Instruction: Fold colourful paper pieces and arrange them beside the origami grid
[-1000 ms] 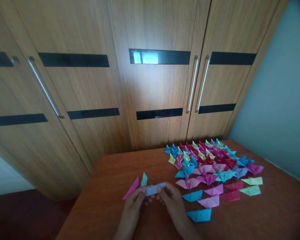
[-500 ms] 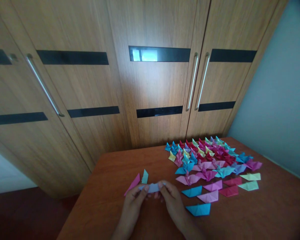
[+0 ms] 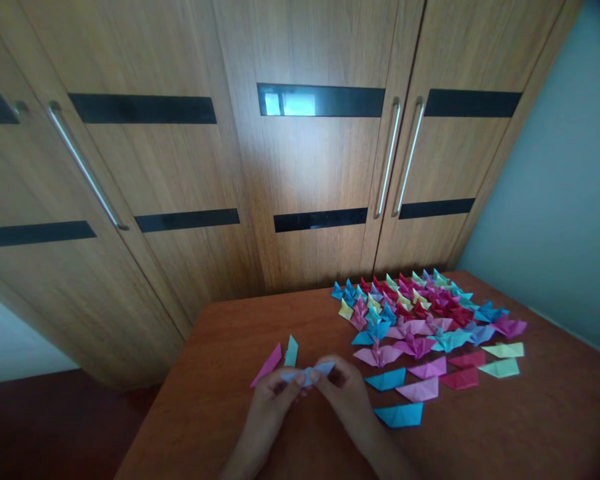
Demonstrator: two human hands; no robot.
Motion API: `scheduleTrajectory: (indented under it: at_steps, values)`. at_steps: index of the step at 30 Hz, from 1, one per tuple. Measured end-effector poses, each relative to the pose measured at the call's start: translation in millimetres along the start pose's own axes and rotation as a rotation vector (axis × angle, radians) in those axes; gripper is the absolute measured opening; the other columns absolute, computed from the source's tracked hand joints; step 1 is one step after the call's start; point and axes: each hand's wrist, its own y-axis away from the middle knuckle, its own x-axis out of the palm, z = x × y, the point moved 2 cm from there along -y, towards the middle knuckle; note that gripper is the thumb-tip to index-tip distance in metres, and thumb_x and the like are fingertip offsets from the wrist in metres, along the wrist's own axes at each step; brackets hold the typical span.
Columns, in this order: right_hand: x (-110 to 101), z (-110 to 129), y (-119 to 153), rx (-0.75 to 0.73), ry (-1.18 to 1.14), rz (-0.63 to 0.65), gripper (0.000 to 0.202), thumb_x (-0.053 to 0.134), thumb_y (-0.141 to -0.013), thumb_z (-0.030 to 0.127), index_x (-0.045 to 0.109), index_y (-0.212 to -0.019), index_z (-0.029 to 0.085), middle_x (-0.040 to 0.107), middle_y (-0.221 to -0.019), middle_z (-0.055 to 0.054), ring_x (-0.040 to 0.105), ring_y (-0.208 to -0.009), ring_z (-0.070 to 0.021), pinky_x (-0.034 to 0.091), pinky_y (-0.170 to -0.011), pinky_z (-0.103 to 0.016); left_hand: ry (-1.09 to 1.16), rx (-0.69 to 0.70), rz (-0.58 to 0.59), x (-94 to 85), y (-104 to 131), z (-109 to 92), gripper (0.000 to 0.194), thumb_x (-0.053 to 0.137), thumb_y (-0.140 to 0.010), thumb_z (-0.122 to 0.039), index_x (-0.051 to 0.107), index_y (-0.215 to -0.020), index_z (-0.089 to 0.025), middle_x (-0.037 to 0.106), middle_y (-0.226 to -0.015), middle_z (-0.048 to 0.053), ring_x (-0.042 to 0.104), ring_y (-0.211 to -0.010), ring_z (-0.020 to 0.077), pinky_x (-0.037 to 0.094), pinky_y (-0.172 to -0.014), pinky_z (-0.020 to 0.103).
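Observation:
Between my two hands is a pale lavender folded paper (image 3: 325,369), gripped near its middle with both thumbs on the near side. My left hand (image 3: 274,397) pinches its left part, and my right hand (image 3: 345,390) pinches it just right of the centre. The fingers behind the paper are mostly hidden. Just beyond my left hand lie a magenta paper strip (image 3: 267,365) and a light teal strip (image 3: 291,351). To the right of my right hand, a blue folded paper piece (image 3: 400,415) lies flat on the table.
Several folded pieces, such as a pink one (image 3: 418,389) and a pale green one (image 3: 500,368), lie on the brown table (image 3: 220,353). Behind them stand rows of colourful origami cranes (image 3: 420,307). A wooden wardrobe (image 3: 310,167) rises at the back, with a wall (image 3: 555,200) on the right.
My thumbs have come closer together at the middle of the lavender paper, and its right end now tilts upward. The view has shifted slightly.

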Motion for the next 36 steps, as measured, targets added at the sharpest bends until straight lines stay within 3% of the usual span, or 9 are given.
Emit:
scheduleTrajectory:
  at_steps: [6,11,21,26,30,36]
  values:
    - [1,8,3,-0.004,-0.017,0.079,0.027,0.064,-0.078,0.042,0.065,-0.072,0.016,0.064,-0.07,-0.003,0.059,-0.069,-0.0177,0.044,-0.065,-0.027,-0.097,0.029,0.007,-1.7,0,-3,0.03,0.063,-0.075,-0.045,0.071,-0.064,-0.018,0.064,-0.061,0.004,0.057,-0.063,0.0197,0.042,-0.062,0.026]
    - [-1,11,3,-0.008,-0.008,0.055,0.035,0.056,-0.083,0.048,0.064,-0.069,0.017,0.059,-0.063,0.0,0.053,-0.062,-0.0144,0.039,-0.058,-0.024,-0.065,0.043,0.007,0.8,3,-6,0.031,0.055,-0.083,-0.042,0.073,-0.075,-0.018,0.065,-0.065,0.004,0.057,-0.065,0.0194,0.043,-0.062,0.026]
    - [-4,12,0,-0.003,-0.027,0.017,0.045,0.041,-0.09,0.05,0.061,-0.07,0.015,0.055,-0.061,0.001,0.049,-0.058,-0.0126,0.037,-0.054,-0.023,0.056,0.014,0.269,-0.8,4,-16,0.036,0.042,-0.091,-0.039,0.069,-0.101,-0.017,0.069,-0.089,0.008,0.061,-0.075,0.0198,0.047,-0.069,0.029]
    - [-7,12,-2,-0.004,0.03,-0.05,0.039,0.051,-0.086,0.046,0.056,-0.062,0.016,0.054,-0.058,0.001,0.049,-0.056,-0.0119,0.036,-0.052,-0.022,-0.046,0.006,0.173,-6.1,0,-17,0.037,0.046,-0.088,-0.042,0.072,-0.088,-0.016,0.069,-0.08,0.008,0.06,-0.072,0.0207,0.046,-0.068,0.029]
    - [-9,10,-4,-0.018,0.068,-0.143,0.025,0.063,-0.078,0.04,0.062,-0.069,0.016,0.059,-0.063,0.001,0.052,-0.061,-0.0133,0.04,-0.056,-0.022,-0.15,-0.024,0.089,-11.7,-3,-15,0.03,0.055,-0.082,-0.042,0.072,-0.086,-0.018,0.066,-0.071,0.005,0.059,-0.071,0.0211,0.044,-0.066,0.027]
    - [-7,14,-3,-0.069,0.155,-0.086,0.014,0.066,-0.073,0.03,0.069,-0.079,0.018,0.069,-0.078,-0.002,0.061,-0.071,-0.0161,0.047,-0.063,-0.024,-0.261,-0.018,0.034,-8.2,-2,-16,0.027,0.057,-0.078,-0.041,0.071,-0.086,-0.019,0.063,-0.068,0.001,0.057,-0.067,0.0191,0.042,-0.062,0.025]
